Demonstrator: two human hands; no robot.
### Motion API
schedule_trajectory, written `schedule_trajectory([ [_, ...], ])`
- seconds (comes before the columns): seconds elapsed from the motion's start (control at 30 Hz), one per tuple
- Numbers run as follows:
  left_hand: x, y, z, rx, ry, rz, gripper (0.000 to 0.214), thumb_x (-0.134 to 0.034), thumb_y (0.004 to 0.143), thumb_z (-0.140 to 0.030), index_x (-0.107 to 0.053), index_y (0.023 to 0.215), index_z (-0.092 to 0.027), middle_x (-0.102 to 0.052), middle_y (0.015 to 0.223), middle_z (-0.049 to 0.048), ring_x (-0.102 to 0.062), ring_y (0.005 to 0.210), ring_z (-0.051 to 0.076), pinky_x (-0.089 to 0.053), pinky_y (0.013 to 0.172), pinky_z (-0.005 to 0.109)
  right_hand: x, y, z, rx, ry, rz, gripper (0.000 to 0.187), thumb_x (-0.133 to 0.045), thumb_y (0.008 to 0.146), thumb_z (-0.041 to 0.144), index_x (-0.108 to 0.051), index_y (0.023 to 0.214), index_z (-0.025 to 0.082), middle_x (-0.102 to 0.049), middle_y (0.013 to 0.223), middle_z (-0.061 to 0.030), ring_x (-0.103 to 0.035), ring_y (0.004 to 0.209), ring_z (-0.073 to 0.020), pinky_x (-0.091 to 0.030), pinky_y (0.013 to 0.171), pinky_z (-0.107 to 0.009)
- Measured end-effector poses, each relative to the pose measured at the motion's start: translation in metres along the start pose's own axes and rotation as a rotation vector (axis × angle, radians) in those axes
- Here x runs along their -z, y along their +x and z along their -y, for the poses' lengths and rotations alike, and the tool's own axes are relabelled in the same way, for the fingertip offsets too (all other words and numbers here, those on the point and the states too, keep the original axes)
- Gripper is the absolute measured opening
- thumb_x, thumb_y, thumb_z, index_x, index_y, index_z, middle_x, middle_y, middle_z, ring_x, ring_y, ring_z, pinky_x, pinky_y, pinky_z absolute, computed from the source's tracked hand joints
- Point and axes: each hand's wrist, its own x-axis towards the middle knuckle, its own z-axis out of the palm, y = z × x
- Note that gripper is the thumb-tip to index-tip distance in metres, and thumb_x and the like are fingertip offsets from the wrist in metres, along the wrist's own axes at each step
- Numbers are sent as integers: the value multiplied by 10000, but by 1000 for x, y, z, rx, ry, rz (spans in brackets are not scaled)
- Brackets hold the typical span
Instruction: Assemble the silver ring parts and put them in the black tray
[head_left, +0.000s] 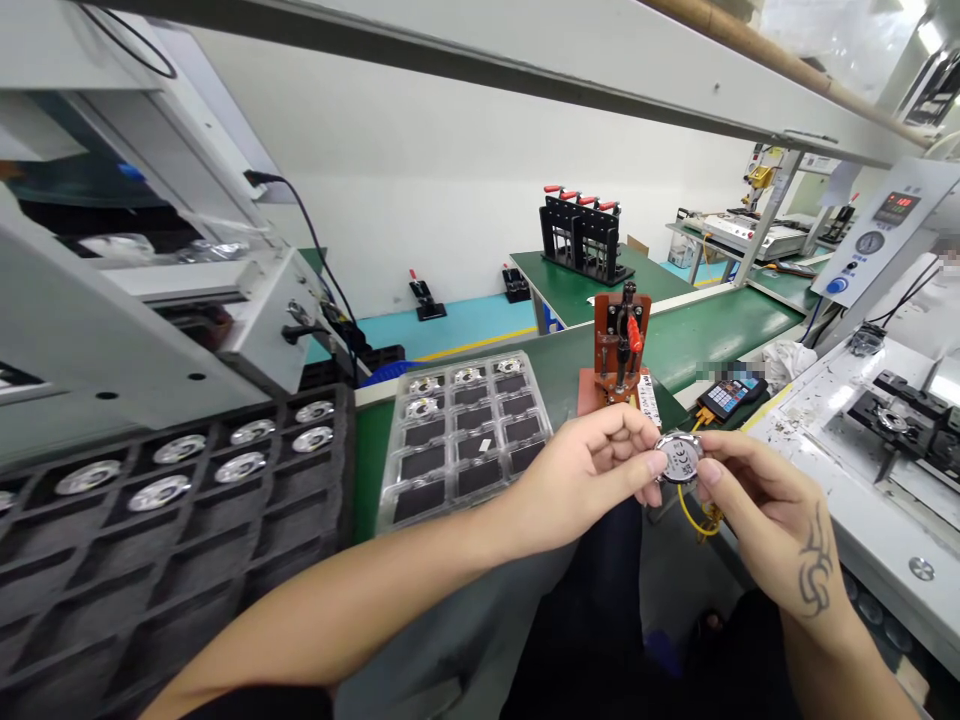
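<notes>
Round metal disc pinched between left hand and right hand, fingertips of both clamped on opposite edges, flat face up toward the camera (label showing), held just in front of the red clamp stand, clear tray to the left

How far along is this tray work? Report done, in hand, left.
Done, seemingly: the clear tray holds round parts in five back pockets. In hand: the left hand and right hand pinch one round disc between them. Left: most clear-tray pockets look empty; the black tray still carries several discs.
</notes>
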Motion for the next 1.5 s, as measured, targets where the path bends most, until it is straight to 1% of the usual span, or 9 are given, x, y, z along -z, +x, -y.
schedule_trajectory([
  [0.2, -1, -1, 1, -18, -14, 8, 263, -784, 990, -369, -600, 989, -181, -729, 777, -2, -716, 716, 132, -579, 748, 280, 1, 0, -2, -15, 13, 7, 149, -782, 976, 293, -835, 1115, 290, -830, 900, -22, -792, 749, -185, -689, 704, -279],
  [0.37, -1, -2, 1, -38, 1, -9, 203, -772, 994, -299, -614, 994, -172, -719, 823, -2, -720, 741, 120, -573, 738, 255, 0, 0, 0, -27, 2, 11, 141, -767, 986, 286, -835, 1107, 267, -827, 888, -22, -795, 767, -177, -682, 700, -249],
  [0.57, -2, -3, -1, -53, 28, -14, 159, -758, 992, -249, -622, 990, -169, -722, 822, -4, -718, 745, 114, -568, 734, 247, 0, 1, 0, -26, 27, 11, 148, -770, 985, 264, -837, 1115, 285, -807, 836, 7, -786, 754, -142, -668, 707, -201],
  [0.83, -1, 0, -1, -4, -16, -4, 206, -784, 978, -294, -618, 978, -171, -741, 773, -5, -712, 709, 114, -572, 739, 254, 1, -1, 2, -19, 27, 1, 169, -774, 966, 236, -841, 1113, 283, -810, 808, 20, -770, 693, -129, -664, 660, -197],
  [1.03, 0, 4, -1, 36, -54, 10, 249, -805, 959, -342, -624, 969, -171, -750, 739, 1, -705, 669, 118, -578, 723, 261, 3, 0, 3, -28, 27, 7, 161, -763, 975, 251, -846, 1109, 278, -788, 748, 28, -742, 639, -116, -642, 620, -186],
  [1.17, 1, 7, 1, 54, -73, 22, 273, -810, 950, -370, -623, 962, -171, -743, 732, 2, -704, 652, 124, -576, 708, 267, 4, 0, 0, -56, 49, 17, 162, -764, 985, 264, -848, 1122, 283, -777, 733, 29, -731, 637, -108, -622, 619, -174],
  [1.27, 2, 8, 0, 67, -45, 17, 270, -800, 952, -380, -628, 954, -173, -731, 730, 2, -695, 651, 130, -569, 703, 276, 5, 0, -2, -95, 75, 40, 161, -772, 984, 272, -847, 1125, 289, -768, 736, 29, -721, 651, -104, -612, 635, -172],
  [1.43, 1, 7, -1, 29, 91, -8, 209, -821, 923, -297, -658, 927, -166, -672, 784, -24, -636, 661, 96, -531, 669, 243, 1, 3, -11, -187, 167, 114, 117, -806, 977, 317, -831, 1082, 271, -753, 762, 20, -692, 654, -103, -587, 621, -177],
  [1.5, 2, 7, 5, 28, 65, -18, 219, -830, 924, -304, -665, 966, -166, -681, 816, -21, -646, 680, 96, -535, 676, 242, -3, 3, -18, -221, 223, 116, 134, -818, 977, 353, -813, 1065, 252, -751, 772, 12, -686, 634, -109, -585, 604, -197],
])
